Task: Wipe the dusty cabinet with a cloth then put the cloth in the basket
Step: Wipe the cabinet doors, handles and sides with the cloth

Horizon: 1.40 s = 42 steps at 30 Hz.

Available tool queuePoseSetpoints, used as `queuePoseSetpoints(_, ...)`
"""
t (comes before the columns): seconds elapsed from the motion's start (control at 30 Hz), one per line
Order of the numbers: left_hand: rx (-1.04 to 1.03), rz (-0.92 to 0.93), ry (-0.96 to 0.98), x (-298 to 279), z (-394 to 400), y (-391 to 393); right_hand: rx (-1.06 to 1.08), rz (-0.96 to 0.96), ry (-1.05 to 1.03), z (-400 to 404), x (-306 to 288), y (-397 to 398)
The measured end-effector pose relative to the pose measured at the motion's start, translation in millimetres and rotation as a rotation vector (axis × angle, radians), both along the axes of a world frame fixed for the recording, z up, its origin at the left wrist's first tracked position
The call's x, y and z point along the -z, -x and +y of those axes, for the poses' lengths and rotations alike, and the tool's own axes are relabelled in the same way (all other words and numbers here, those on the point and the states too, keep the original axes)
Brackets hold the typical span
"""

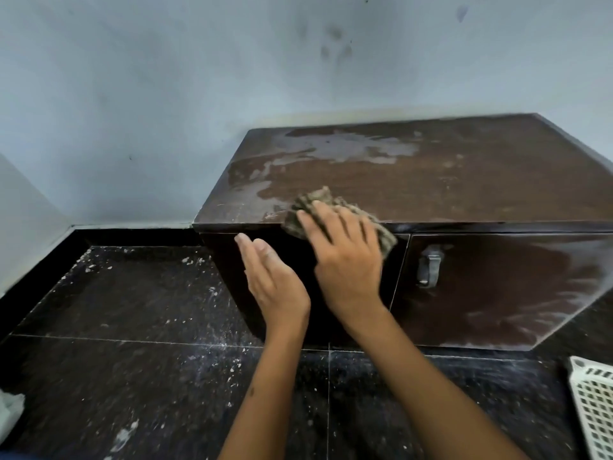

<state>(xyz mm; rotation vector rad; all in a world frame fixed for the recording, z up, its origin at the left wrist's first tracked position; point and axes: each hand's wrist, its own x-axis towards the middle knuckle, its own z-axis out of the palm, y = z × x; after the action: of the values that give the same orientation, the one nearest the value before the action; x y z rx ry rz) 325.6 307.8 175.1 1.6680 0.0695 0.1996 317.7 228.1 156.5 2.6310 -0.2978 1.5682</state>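
Note:
A low dark brown cabinet (464, 180) stands against the wall, its top streaked with pale dust at the back left. My right hand (345, 257) presses a crumpled brownish cloth (313, 202) flat on the cabinet's front top edge, fingers straight over it. My left hand (272, 277) hovers just left of it, in front of the cabinet's left door, fingers straight and together, holding nothing. A corner of a white lattice basket (593, 403) shows at the lower right on the floor.
The dark speckled tile floor (132, 327) carries pale dust and crumbs. A metal handle (429, 270) sits on the right cabinet door. The bluish wall (166, 94) runs behind, with a corner at the left. A pale scrap (10, 410) lies at the lower left edge.

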Motion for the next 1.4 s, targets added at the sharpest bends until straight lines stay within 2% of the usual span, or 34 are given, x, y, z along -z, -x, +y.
queuePoseSetpoints(0.23, 0.180, 0.035, -0.040, 3, -18, 27, 0.218, -0.113, 0.010, -96, 10, 69)
queuePoseSetpoints(0.4, 0.197, 0.039, -0.008, 4, -18, 29, 0.327, -0.145, -0.137, -88, 6, 65)
queuePoseSetpoints(0.53, 0.154, 0.032, 0.039, 9, -18, 23, 0.203, 0.026, -0.112, -27, -4, 24)
queuePoseSetpoints(0.63, 0.102, 0.005, 0.241, 16, -16, 17, 0.063, 0.092, -0.088, 13, -9, -2)
queuePoseSetpoints(0.7, 0.072, -0.018, 0.312, 20, -13, 13, -0.021, 0.076, -0.097, 12, -5, -5)
queuePoseSetpoints(0.8, 0.081, -0.031, 0.249, 25, -18, 15, -0.072, 0.028, -0.024, -12, 14, 13)
queuePoseSetpoints(0.9, 0.067, -0.046, 0.124, 26, -29, 22, 0.012, -0.058, -0.101, -41, 29, 41)
queuePoseSetpoints(1.03, 0.259, 0.049, 0.115, 22, -41, 36, 0.074, -0.153, -0.175, -60, 39, 55)
queuePoseSetpoints(1.13, 0.393, 0.136, 0.087, 26, -47, 42, 0.024, -0.170, -0.345, -43, 57, 51)
queuePoseSetpoints(1.27, 0.508, 0.208, 0.057, 32, -51, 42, -0.085, -0.059, -0.748, -3, 98, 57)
queuePoseSetpoints(1.4, 0.557, 0.270, 0.040, 36, -54, 42, -0.155, -0.183, -1.043, 4, 96, 58)
